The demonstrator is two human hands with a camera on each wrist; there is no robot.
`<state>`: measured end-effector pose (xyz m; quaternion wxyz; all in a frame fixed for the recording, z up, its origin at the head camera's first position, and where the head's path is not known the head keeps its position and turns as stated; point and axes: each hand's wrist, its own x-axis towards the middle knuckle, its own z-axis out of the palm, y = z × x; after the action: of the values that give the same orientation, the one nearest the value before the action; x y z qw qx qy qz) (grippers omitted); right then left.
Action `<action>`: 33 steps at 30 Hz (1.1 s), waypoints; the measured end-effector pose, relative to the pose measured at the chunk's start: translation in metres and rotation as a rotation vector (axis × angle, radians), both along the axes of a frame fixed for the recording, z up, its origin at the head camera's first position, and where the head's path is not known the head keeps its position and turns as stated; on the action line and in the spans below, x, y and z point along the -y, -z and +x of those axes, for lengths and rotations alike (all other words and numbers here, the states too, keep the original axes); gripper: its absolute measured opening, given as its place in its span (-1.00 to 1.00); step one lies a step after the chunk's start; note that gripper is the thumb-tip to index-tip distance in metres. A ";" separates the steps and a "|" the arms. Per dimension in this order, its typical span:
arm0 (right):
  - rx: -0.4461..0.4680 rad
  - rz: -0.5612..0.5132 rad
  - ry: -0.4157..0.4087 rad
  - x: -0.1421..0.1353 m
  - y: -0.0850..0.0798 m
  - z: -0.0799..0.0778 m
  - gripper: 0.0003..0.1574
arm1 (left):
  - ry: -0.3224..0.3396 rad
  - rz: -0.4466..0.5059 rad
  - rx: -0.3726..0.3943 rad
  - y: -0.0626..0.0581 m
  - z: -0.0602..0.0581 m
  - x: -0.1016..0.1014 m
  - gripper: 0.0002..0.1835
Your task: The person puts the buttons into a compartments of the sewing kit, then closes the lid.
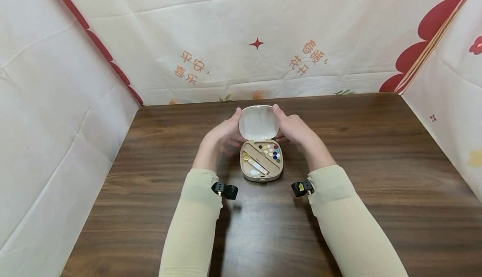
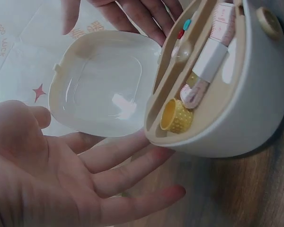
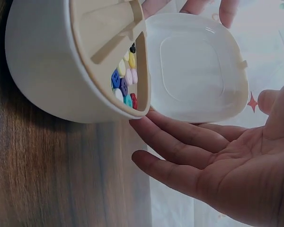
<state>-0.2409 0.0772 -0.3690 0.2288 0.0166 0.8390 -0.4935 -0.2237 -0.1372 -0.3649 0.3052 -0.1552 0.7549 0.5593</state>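
Note:
A small beige sewing box [image 1: 251, 178] stands on the table with its white lid [image 1: 258, 123] raised at the back. My left hand [image 1: 223, 134] is at the lid's left side, its fingers extended behind the lid and near the box's back corner. On the other side my right hand [image 1: 299, 130] mirrors it, fingers mostly straight behind the lid and close to the box. Both thumbs point up by the lid's edges; firm contact is hard to tell. Inside lie a yellow thimble [image 2: 177, 117], a folded tape measure [image 2: 210, 59] and several coloured buttons [image 3: 124, 85] in a corner compartment.
The box sits on a dark wooden table [image 1: 158, 210], toward its back edge. Printed white cloth [image 1: 226, 26] hangs behind and along both sides. Each wrist carries a black strap-mounted camera, the left camera [image 1: 226, 191] and the right camera [image 1: 301, 188].

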 end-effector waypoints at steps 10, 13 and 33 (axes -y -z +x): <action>-0.015 0.047 -0.011 0.002 -0.002 0.007 0.12 | -0.043 0.027 0.030 0.001 0.000 -0.003 -0.11; -0.018 0.047 -0.006 0.001 -0.001 0.007 0.07 | -0.045 0.034 0.016 0.003 0.002 -0.002 -0.12; -0.063 0.080 -0.031 -0.009 0.003 0.041 0.29 | -0.058 0.132 -0.176 0.020 0.032 -0.009 -0.29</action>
<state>-0.2000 0.0863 -0.3717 0.2092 -0.0027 0.8650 -0.4561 -0.1919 -0.1280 -0.3849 0.2310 -0.1069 0.7356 0.6277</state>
